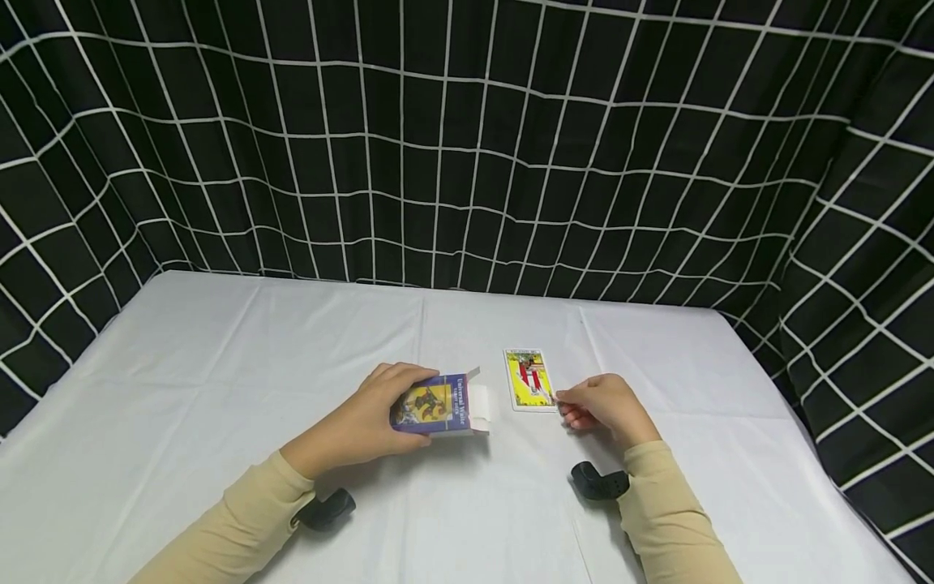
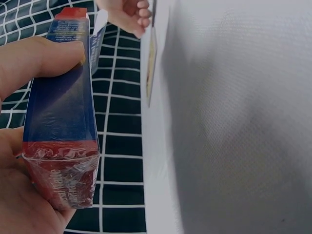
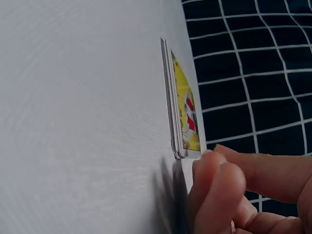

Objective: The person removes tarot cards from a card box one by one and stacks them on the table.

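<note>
My left hand (image 1: 365,418) grips a blue and red tarot card box (image 1: 430,403) by its sides, thumb on the narrow side. The box is held a little above the table, its open end with white flaps (image 1: 478,405) facing right. A small stack of tarot cards (image 1: 529,380) lies to the right of it, the top one face up with a yellow and red picture. At the stack's near right corner, my right hand (image 1: 606,405) pinches the card edge between thumb and fingertips. How many cards it holds is hidden. The box's inside cannot be seen.
A white cloth (image 1: 241,389) covers the table. Black curtains with a white grid (image 1: 467,154) hang behind it and at both sides. A dark band with a camera is on each wrist, the right one (image 1: 598,481) low above the cloth.
</note>
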`<state>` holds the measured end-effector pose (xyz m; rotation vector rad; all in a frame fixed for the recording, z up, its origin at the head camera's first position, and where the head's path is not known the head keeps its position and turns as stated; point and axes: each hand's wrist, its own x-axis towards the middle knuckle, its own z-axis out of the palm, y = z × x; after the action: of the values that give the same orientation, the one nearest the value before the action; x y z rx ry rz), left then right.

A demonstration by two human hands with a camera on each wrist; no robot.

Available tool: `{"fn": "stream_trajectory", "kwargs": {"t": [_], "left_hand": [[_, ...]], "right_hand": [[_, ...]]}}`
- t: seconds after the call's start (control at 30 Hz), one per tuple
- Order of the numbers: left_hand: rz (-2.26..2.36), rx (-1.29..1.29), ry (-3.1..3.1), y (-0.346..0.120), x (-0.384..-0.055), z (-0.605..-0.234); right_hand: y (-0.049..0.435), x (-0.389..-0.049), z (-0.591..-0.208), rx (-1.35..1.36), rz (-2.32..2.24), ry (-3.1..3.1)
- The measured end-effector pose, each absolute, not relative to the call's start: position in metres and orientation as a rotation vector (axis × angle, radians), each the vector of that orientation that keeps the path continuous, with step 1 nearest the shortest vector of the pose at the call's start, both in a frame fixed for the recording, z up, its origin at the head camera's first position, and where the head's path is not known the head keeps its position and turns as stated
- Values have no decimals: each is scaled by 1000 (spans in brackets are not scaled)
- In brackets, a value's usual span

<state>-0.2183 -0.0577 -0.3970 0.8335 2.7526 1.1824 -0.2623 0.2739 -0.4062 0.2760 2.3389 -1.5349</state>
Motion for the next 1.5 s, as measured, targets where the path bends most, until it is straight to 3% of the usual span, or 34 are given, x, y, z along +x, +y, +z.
{"fn": "stream_trajectory", "kwargs": {"t": [0.87, 1.5], "left_hand": [[1169, 819, 2791, -58, -226, -393], [1108, 326, 2835, -69, -251, -418]], "right_hand": [[276, -262, -393, 348, -1762, 2363], [270, -260, -382, 229, -1797, 2417]]}}
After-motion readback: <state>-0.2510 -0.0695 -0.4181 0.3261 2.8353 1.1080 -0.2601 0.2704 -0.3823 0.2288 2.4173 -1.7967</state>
